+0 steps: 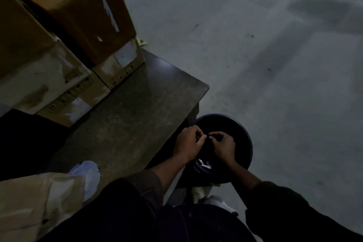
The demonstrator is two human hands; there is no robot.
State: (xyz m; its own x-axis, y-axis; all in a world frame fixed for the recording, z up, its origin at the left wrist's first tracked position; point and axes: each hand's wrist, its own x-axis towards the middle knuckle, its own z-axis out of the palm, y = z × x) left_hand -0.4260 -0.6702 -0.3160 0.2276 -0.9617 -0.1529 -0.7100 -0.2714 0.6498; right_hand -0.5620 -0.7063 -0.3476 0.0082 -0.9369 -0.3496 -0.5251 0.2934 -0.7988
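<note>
Left hand [189, 142] and right hand [224, 146]: fingers curled, fingertips almost meeting. Whether they pinch anything cannot be told in the dim light. The round dark bin [242, 133] stands directly beneath both hands. The table [127, 124] lies left of the hands, with cardboard boxes [78, 6] at its far end.

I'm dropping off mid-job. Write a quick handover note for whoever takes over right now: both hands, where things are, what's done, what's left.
Left hand: fingers curled, over the mouth of the dark round container, which stands on the floor beside the dark tabletop.
Right hand: fingers also curled, fingertips almost meeting the left's. It is too dim to tell what, if anything, they pinch.
Inside the container, a pale crumpled scrap shows below the wrists.
Brown cardboard boxes are stacked at the table's far left, untouched.
Done: cannot tell.
Left: probably finishing the fingertip work at the container's mouth. Get better light first.
</note>
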